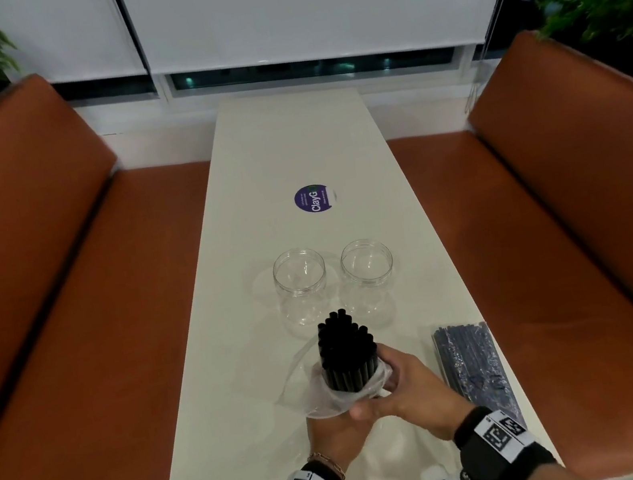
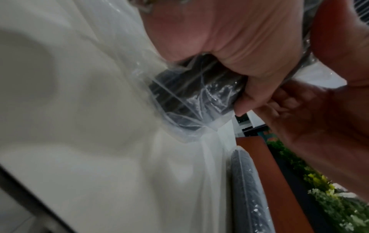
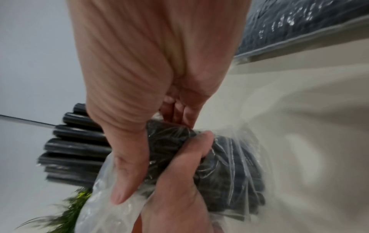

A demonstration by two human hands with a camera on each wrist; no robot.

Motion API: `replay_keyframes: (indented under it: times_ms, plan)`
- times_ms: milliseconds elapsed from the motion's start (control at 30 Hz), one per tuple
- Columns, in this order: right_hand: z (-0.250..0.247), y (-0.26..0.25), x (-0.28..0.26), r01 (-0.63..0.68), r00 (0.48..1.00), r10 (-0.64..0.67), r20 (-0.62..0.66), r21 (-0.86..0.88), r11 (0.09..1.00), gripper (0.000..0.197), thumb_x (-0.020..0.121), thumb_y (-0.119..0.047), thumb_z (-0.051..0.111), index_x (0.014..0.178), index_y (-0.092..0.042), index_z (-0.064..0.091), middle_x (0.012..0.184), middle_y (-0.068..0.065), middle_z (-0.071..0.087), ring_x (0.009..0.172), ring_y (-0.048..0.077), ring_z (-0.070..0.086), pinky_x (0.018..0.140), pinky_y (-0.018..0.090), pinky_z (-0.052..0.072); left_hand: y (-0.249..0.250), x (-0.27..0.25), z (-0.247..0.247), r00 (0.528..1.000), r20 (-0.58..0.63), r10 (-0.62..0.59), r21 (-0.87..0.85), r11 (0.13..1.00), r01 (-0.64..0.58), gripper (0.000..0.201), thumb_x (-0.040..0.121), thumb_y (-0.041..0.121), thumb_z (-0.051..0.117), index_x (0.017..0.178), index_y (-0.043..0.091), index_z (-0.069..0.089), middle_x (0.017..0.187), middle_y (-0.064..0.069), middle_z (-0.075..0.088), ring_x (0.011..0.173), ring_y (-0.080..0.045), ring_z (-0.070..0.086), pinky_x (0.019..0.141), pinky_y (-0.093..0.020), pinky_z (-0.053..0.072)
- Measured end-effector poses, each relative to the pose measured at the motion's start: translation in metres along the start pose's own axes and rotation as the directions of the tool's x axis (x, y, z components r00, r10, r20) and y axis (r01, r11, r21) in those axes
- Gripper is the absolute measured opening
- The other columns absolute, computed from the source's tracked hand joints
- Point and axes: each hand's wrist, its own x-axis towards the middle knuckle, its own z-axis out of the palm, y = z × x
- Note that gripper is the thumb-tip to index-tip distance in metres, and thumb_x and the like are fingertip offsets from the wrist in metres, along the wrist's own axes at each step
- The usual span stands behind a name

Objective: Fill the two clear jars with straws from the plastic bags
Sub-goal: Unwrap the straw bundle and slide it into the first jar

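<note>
Two empty clear jars, one on the left (image 1: 301, 280) and one on the right (image 1: 367, 264), stand side by side mid-table. Just in front of them a bundle of black straws (image 1: 347, 350) points upward out of a crumpled clear plastic bag (image 1: 326, 401). My left hand (image 1: 337, 426) grips the bag's lower end with the straws inside (image 2: 195, 97). My right hand (image 1: 402, 379) wraps round the bundle at the bag's mouth, thumb over the plastic (image 3: 127, 173). The bare straw ends (image 3: 73, 149) stick out past it. A second, full bag of straws (image 1: 473, 368) lies flat on the table to the right.
The long white table (image 1: 290, 147) has a round purple sticker (image 1: 313, 198) beyond the jars. Orange-brown benches (image 1: 64, 305) run along both sides. The full bag (image 2: 249, 189) lies close to the table's right edge. Plants stand behind the benches.
</note>
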Motion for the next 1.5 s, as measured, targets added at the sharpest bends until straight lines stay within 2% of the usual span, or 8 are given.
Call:
replay_keyframes:
  times_ms: [100,233,400,567,767,1033,1200,1500]
  plan:
    - [0.001,-0.010,0.002,0.019,0.999,-0.020,0.030,0.021,1.000,0.088,0.068,0.002,0.098,0.143,-0.021,0.059,0.136,0.001,0.074,0.130,0.017,0.068,0.115,0.036,0.052,0.008,0.001,-0.010,0.999,0.037,-0.037,-0.040,0.998,0.039,0.051,0.071,0.027,0.095,0.108,0.005,0.069,0.073,-0.001,0.074,0.059,-0.019,0.067,0.058,-0.047,0.057]
    - [-0.003,-0.040,0.011,0.070,0.988,-0.068,0.136,-0.009,0.998,0.094,0.068,-0.001,0.098,0.148,-0.028,0.057,0.145,-0.008,0.068,0.136,0.011,0.063,0.117,0.032,0.048,0.044,-0.013,-0.039,0.998,0.027,-0.053,-0.126,0.991,0.056,0.041,0.077,-0.016,0.083,0.057,0.018,0.075,0.047,0.001,0.066,0.035,-0.007,0.056,0.039,-0.024,0.047]
    - [-0.012,-0.078,0.041,0.160,0.986,-0.153,0.063,-0.116,0.980,0.094,0.065,-0.018,0.103,0.146,-0.035,0.058,0.143,-0.014,0.067,0.134,0.001,0.061,0.116,0.027,0.048,0.040,-0.008,-0.099,0.985,-0.080,-0.152,-0.189,0.973,0.135,0.028,0.075,-0.004,0.091,0.061,-0.011,0.068,0.054,-0.037,0.061,0.049,-0.029,0.055,0.060,-0.043,0.045]
    - [0.012,-0.102,0.108,0.267,0.933,-0.360,-0.021,-0.631,0.728,0.106,0.073,-0.023,0.097,0.160,-0.030,0.037,0.163,-0.002,0.043,0.149,0.017,0.042,0.124,0.035,0.037,0.046,-0.017,-0.159,0.988,-0.096,-0.122,0.014,0.992,0.124,0.038,0.070,0.029,0.095,0.065,-0.001,0.071,0.050,-0.025,0.061,0.046,-0.024,0.053,0.050,-0.041,0.047]
    - [0.041,-0.094,0.186,0.136,0.957,-0.284,0.049,-0.946,0.296,0.115,0.086,-0.028,0.084,0.169,-0.019,0.006,0.175,0.017,0.014,0.163,0.038,0.009,0.133,0.049,0.008,0.078,-0.035,-0.191,0.980,-0.198,-0.032,0.201,0.977,0.072,0.026,0.070,-0.006,0.092,0.082,0.009,0.076,0.054,-0.015,0.072,0.040,-0.021,0.061,0.041,-0.029,0.053]
    - [0.044,-0.077,0.161,0.225,0.943,-0.316,0.106,-0.903,0.367,0.095,0.080,-0.045,0.084,0.161,-0.028,0.037,0.164,0.002,0.039,0.150,0.026,0.037,0.128,0.043,0.023,0.116,-0.022,-0.215,0.985,-0.124,-0.115,0.475,0.865,0.161,0.038,0.062,0.010,0.094,0.093,0.011,0.071,0.055,-0.010,0.070,0.037,-0.021,0.060,0.043,-0.030,0.052]
    - [0.041,-0.060,0.106,0.280,0.949,-0.293,0.120,-0.747,0.603,0.117,0.069,-0.048,0.094,0.164,-0.035,0.026,0.164,-0.008,0.039,0.151,0.015,0.034,0.122,0.026,0.027,0.145,0.017,-0.212,0.995,-0.048,-0.090,0.812,0.576,0.092,0.044,0.043,0.032,0.088,0.082,0.024,0.071,0.074,0.010,0.076,0.066,-0.001,0.073,0.056,-0.021,0.063]
    - [0.035,-0.046,0.084,0.208,0.965,-0.261,-0.009,-0.579,0.789,0.150,0.062,-0.035,0.102,0.167,-0.039,-0.006,0.167,-0.011,0.038,0.150,0.011,0.041,0.116,0.023,0.035,0.220,0.054,-0.154,0.954,0.204,-0.221,0.957,-0.162,-0.242,0.050,0.063,0.025,0.086,0.101,0.024,0.054,0.093,0.004,0.067,0.086,-0.018,0.070,0.082,-0.035,0.065]
